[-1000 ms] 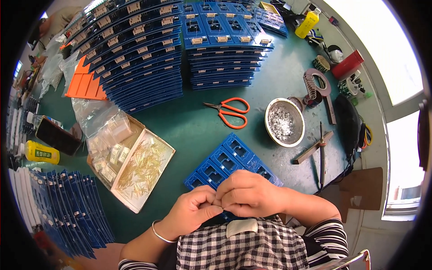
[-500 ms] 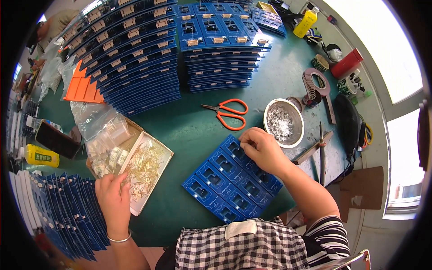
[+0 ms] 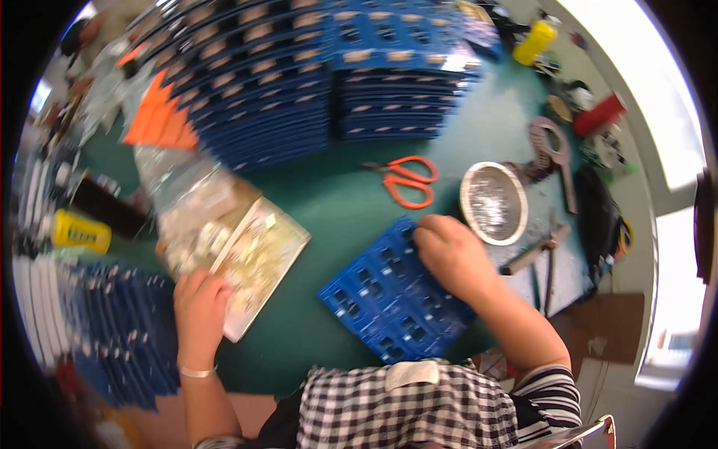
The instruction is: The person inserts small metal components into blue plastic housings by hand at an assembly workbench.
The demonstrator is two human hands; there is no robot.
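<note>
A blue circuit board panel (image 3: 407,299) with rows of square cutouts lies at an angle on the green table in front of me. My right hand (image 3: 454,254) rests at its upper right side, fingers curled down in a pinch; what they hold, if anything, is hidden. At the near left edge of a shallow box (image 3: 280,263) filled with thin yellowish pins (image 3: 258,254), my left hand (image 3: 200,303) is curled, thumb against fingers. Motion blur keeps me from seeing what is between them. Orange-handled cutters (image 3: 407,182) lie beyond the panel.
Tall stacks of blue boards (image 3: 258,112) stand at the back, and more boards (image 3: 123,329) at the left. Right of the panel is a round bowl (image 3: 493,203) of silvery bits, beside a soldering iron (image 3: 552,262). A yellow bottle (image 3: 81,231) lies far left.
The whole view has shifted and blurred, with things on the table appearing farther right. My right hand stays at the panel's upper side; my left hand stays by the pin box.
</note>
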